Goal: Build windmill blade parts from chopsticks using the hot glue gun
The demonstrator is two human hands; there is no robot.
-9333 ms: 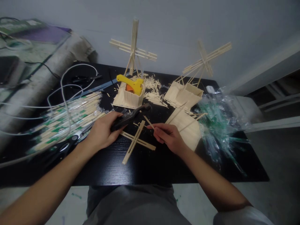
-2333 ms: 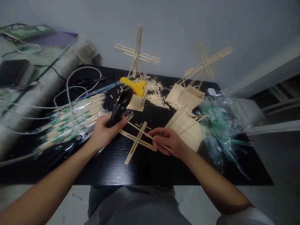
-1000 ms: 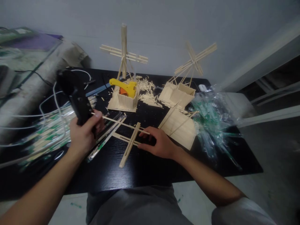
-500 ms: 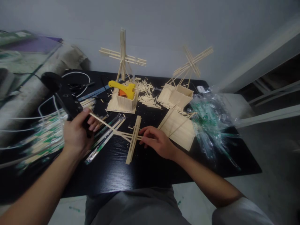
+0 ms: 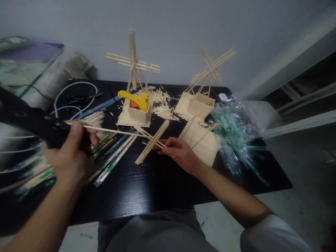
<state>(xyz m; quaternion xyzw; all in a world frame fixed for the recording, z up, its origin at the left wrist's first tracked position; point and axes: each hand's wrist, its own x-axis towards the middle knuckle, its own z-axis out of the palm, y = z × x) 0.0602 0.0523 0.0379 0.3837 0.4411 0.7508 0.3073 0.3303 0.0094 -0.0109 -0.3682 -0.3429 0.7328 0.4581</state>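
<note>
My left hand (image 5: 72,150) is closed around a long black tool (image 5: 28,115) whose kind I cannot make out. A thin wooden stick (image 5: 112,131) runs from its thumb and fingers toward a small cross of wooden sticks (image 5: 153,141). By one arm of this cross, my right hand (image 5: 181,154) pinches it between thumb and fingers, over the black table. Behind stand two stick-built windmill models, the left windmill (image 5: 139,117) and the right windmill (image 5: 202,105). A yellow-handled tool (image 5: 135,99) rests in the left one's box.
Short stick offcuts (image 5: 164,105) lie between the windmills. A flat wooden panel (image 5: 203,141) with loose sticks is beyond my right hand. Crumpled clear wrappers (image 5: 233,129) cover the right side. Packaged sticks (image 5: 115,159) and a white cable (image 5: 76,85) occupy the left.
My left hand has moved left, and the black tool has swung to the left with it. The stick cross has turned clockwise and risen slightly in my right hand.
</note>
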